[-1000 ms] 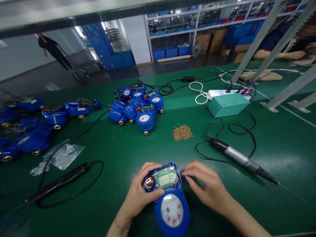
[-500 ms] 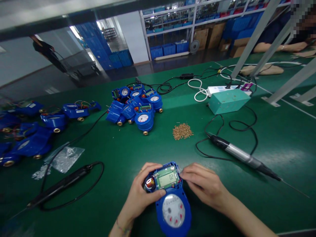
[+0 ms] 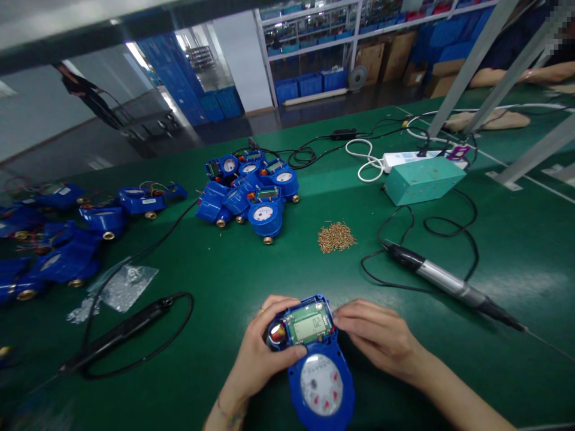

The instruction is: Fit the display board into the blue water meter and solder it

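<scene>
Bare table [image 3: 269, 263] lies open mid-frame, below the screws [image 3: 336, 237]. A screwdriver [image 3: 449, 284] bars the right, a black tool [image 3: 117, 332] the lower left.

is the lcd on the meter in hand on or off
On: the LCD screen on the blue meter shows the digits 02.

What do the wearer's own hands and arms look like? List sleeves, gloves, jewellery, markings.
Both hands are ungloved. The left hand wears a thin ring on one finger and a slim bracelet with small coloured beads at the wrist. The right hand shows no ring; its forearm has no sleeve, watch or band in view. No markings show.
</scene>
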The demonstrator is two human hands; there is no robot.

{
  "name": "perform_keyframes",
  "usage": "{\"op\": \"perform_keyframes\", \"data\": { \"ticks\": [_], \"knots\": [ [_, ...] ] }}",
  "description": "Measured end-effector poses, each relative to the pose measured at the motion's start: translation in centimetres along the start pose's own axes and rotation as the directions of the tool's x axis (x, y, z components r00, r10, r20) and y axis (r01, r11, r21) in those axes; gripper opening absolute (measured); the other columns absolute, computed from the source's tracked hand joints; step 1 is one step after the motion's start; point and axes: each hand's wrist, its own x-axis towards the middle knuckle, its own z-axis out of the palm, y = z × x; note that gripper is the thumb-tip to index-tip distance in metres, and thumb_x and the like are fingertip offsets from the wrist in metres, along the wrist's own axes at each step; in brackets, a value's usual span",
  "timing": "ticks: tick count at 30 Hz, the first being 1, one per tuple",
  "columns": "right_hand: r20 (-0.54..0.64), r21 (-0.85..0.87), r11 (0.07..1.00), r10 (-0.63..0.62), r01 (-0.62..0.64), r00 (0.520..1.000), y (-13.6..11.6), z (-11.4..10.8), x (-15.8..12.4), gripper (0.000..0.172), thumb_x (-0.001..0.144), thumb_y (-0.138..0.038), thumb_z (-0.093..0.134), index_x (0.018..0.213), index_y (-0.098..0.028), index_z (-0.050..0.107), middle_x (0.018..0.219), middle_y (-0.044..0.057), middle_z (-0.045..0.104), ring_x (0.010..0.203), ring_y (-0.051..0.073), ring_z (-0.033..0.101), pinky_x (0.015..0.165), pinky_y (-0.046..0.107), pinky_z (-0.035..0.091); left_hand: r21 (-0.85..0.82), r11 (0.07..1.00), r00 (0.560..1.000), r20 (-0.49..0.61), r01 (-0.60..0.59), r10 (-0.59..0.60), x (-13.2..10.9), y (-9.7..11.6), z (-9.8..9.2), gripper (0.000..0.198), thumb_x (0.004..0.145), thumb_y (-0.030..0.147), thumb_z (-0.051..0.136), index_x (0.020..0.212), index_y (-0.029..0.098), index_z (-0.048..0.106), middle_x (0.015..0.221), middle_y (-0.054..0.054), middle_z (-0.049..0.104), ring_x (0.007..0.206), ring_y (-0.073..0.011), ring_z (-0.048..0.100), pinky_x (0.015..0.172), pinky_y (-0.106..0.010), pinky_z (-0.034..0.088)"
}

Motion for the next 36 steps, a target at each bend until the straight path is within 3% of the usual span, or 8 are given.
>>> {"op": "perform_keyframes", "data": {
  "ticks": [10,17,20,25,28,31,34,36],
  "knots": [
    [0.162,-0.204,0.979,0.029,0.005,0.986,0.1,0.4,-0.3,0.028,0.098,-0.002,0.040,0.117,-0.010,0.059,0.110,0.015,0.065,0.101,0.024,0.061,0.080,0.036,0.060,0.037,0.999,1.000,-0.009,0.003,-0.002,0.0,0.6,0.2,0.055,0.071,0.044,0.084,0.120,0.024,0.067,0.117,-0.009,0.063,0.113,-0.0285,0.059,0.098,-0.038,0.049],
    [-0.092,-0.101,0.992,0.060,-0.069,0.994,-0.7,1.2,-1.4,0.042,0.092,0.003,0.042,0.129,-0.012,0.056,0.113,0.012,0.068,0.105,0.017,0.065,0.091,0.029,0.059,0.019,0.999,1.000,-0.015,0.027,-0.027,-0.1,0.4,0.3,0.057,0.070,0.044,0.085,0.121,0.026,0.068,0.118,-0.008,0.062,0.113,-0.0278,0.058,0.098,-0.037,0.047],
    [-0.052,-0.262,0.965,-0.007,-0.007,0.999,-0.9,1.2,-1.5,0.039,0.093,0.001,0.043,0.128,-0.008,0.057,0.115,0.015,0.068,0.106,0.021,0.066,0.092,0.032,0.060,0.013,1.000,1.000,-0.018,0.019,-0.018,0.0,0.7,0.4,0.057,0.069,0.043,0.086,0.120,0.026,0.068,0.117,-0.007,0.062,0.113,-0.0270,0.058,0.098,-0.036,0.047],
    [0.105,-0.543,0.833,-0.055,0.104,0.993,-2.2,0.8,-1.4,0.035,0.095,-0.003,0.039,0.123,0.002,0.059,0.112,0.021,0.069,0.101,0.029,0.068,0.083,0.040,0.064,0.033,0.999,1.000,-0.014,0.011,-0.010,0.3,1.6,0.7,0.052,0.072,0.039,0.085,0.120,0.026,0.068,0.115,-0.007,0.063,0.112,-0.0264,0.058,0.098,-0.036,0.047],
    [0.050,-0.470,0.882,0.063,-0.032,0.997,-3.0,0.6,-1.2,0.035,0.099,-0.011,0.041,0.130,-0.001,0.057,0.119,0.019,0.067,0.106,0.028,0.068,0.086,0.039,0.063,0.030,0.999,1.000,-0.018,0.012,-0.011,0.3,1.9,0.9,0.052,0.071,0.039,0.084,0.119,0.025,0.068,0.114,-0.007,0.063,0.110,-0.0264,0.059,0.097,-0.036,0.047],
    [-0.081,-0.172,0.953,0.240,-0.251,0.967,-3.1,0.4,-0.6,0.025,0.101,-0.018,0.050,0.121,-0.016,0.065,0.111,0.008,0.071,0.102,0.017,0.069,0.091,0.025,0.059,0.014,1.000,1.000,-0.018,0.017,-0.016,0.2,2.0,1.0,0.053,0.071,0.040,0.084,0.119,0.024,0.068,0.114,-0.007,0.062,0.109,-0.0270,0.060,0.097,-0.037,0.046],
    [-0.143,0.061,0.905,0.426,-0.421,0.894,-2.9,0.4,0.1,0.013,0.098,-0.021,0.058,0.093,-0.021,0.069,0.090,0.001,0.071,0.082,0.011,0.068,0.075,0.016,0.056,0.011,1.000,1.000,-0.023,0.014,-0.014,0.1,1.8,1.0,0.055,0.070,0.039,0.085,0.119,0.024,0.068,0.114,-0.008,0.062,0.108,-0.0271,0.060,0.097,-0.038,0.046],
    [-0.075,0.121,0.836,0.545,-0.535,0.835,-2.8,0.4,0.7,0.022,0.097,-0.029,0.059,0.078,-0.020,0.063,0.074,-0.001,0.065,0.066,0.011,0.063,0.060,0.017,0.052,0.003,1.000,1.000,-0.027,0.003,-0.003,0.0,1.7,0.9,0.055,0.069,0.039,0.086,0.119,0.023,0.069,0.114,-0.008,0.062,0.108,-0.0270,0.060,0.097,-0.039,0.046]
  ]
}}
